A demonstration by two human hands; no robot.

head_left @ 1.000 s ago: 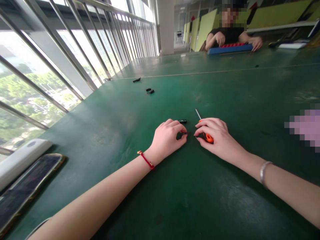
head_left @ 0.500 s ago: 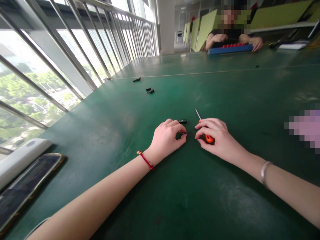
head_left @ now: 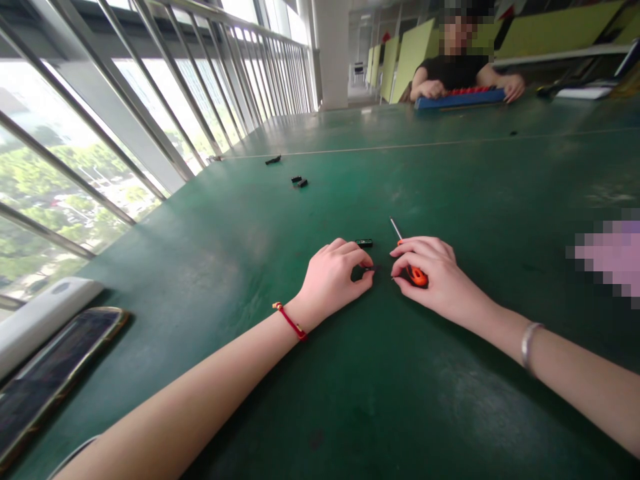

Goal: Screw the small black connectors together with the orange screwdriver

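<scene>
My left hand is closed in a pinch on a small thin dark piece, mostly covered by the fingers. Just across from it, my right hand curls round a screwdriver with an orange handle. The metal shaft points away from me, past the fingers. A tiny dark speck shows at the right thumb and fingertip, too small to name. Beyond the left fingertips, a small black rectangular part lies on the green table. A narrow gap separates the two hands.
Farther off on the table are small black pieces and another dark piece. At the left lie a phone and a white box-like object. Across the table, a person has hands at a blue tray. Metal railings line the left.
My hands stay nearly in place, the right fingertips shifting very slightly. Across the table, the person's raised hand has come down to the blue tray.
</scene>
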